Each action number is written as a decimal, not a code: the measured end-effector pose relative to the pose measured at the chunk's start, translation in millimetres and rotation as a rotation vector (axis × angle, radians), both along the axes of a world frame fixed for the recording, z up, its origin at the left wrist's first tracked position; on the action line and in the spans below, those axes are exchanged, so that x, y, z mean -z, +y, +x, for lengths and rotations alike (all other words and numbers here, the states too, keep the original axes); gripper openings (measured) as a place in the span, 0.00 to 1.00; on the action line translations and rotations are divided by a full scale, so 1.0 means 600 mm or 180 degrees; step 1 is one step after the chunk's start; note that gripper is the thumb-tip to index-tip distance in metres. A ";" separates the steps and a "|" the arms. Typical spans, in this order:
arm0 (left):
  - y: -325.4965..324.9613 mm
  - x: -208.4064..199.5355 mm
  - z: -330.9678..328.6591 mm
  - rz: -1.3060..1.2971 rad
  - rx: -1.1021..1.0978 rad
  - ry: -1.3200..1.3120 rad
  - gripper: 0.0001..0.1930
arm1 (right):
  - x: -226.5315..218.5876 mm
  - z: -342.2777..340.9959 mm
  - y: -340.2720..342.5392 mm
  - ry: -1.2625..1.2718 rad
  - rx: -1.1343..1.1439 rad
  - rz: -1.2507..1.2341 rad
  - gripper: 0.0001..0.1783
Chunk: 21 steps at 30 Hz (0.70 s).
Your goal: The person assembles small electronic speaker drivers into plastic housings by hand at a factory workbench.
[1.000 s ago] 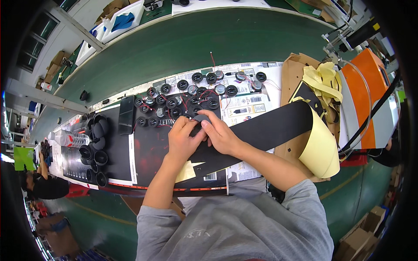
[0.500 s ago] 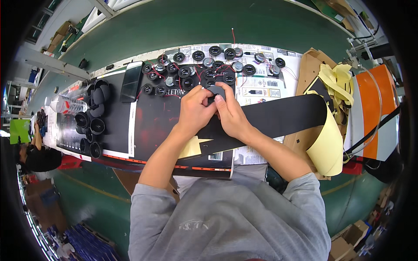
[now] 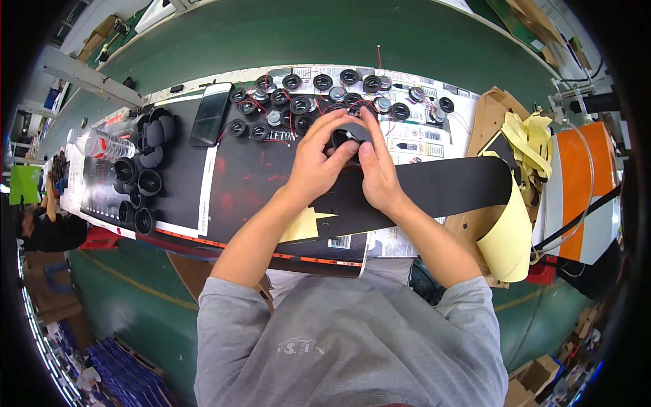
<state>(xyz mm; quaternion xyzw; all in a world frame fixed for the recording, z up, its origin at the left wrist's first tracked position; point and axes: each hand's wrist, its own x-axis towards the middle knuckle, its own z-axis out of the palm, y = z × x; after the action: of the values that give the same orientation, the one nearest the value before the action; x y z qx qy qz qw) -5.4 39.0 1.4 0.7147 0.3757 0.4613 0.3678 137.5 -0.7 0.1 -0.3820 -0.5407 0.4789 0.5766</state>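
Between both hands, above the middle of the table, is a dark round cup-shaped housing (image 3: 353, 132). My left hand (image 3: 317, 154) curls round its left side, with the thumb at its near rim. Fingers of my right hand (image 3: 380, 175) reach up along its other side, and the thumb presses near its front edge. Part of the housing is hidden by my fingers. Just beyond the hands lie several small round speakers (image 3: 299, 105) with thin red wires. Under my right wrist runs a long black strip (image 3: 451, 183), its yellow backing paper (image 3: 508, 237) curling off the right end.
Several black cup housings (image 3: 150, 181) cluster on the left, beside a clear bottle (image 3: 105, 146) and a phone (image 3: 211, 112). Yellow paper scraps (image 3: 525, 142) lie on cardboard (image 3: 485, 122) at the right, near an orange and white box (image 3: 584, 183). Another person (image 3: 61, 220) is at far left.
My hands have spread from a tight pinch to a wider hold round the housing, whose opening now shows more. The whole view has shifted slightly.
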 end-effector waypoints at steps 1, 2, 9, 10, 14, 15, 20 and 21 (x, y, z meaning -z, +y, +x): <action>-0.002 0.003 0.003 -0.0552 0.0247 -0.0601 0.21 | -0.001 0.004 0.005 -0.0645 0.0257 0.0340 0.33; -0.004 0.007 0.004 -0.1095 0.0492 -0.1211 0.19 | -0.002 0.007 0.008 -0.1288 0.0511 0.0688 0.33; 0.016 -0.011 -0.022 -0.2169 0.0236 -0.2585 0.16 | -0.009 -0.004 -0.025 -0.2133 -0.0764 0.1255 0.05; 0.017 -0.006 -0.030 -0.2268 0.0253 -0.2466 0.16 | -0.005 -0.018 -0.031 -0.2435 -0.1155 0.1442 0.06; 0.011 -0.003 -0.031 -0.1944 0.0293 -0.2066 0.16 | -0.018 -0.041 -0.039 -0.3358 -0.1506 0.1606 0.12; 0.010 0.000 -0.032 -0.1940 0.0265 -0.2089 0.16 | -0.017 -0.044 -0.040 -0.3361 -0.1529 0.1664 0.15; 0.014 0.013 -0.032 -0.1949 0.0115 -0.1707 0.17 | -0.014 -0.038 -0.043 -0.3448 -0.1578 0.1765 0.16; 0.014 0.013 -0.031 -0.1913 0.0122 -0.1728 0.17 | -0.014 -0.038 -0.043 -0.3483 -0.1551 0.1802 0.16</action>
<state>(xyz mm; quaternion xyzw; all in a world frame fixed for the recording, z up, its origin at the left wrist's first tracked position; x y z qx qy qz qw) -24.1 47.4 -6.7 0.4344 0.3696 0.4960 0.6547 115.0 -26.5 8.3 -0.2707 -0.9314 0.1719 0.1721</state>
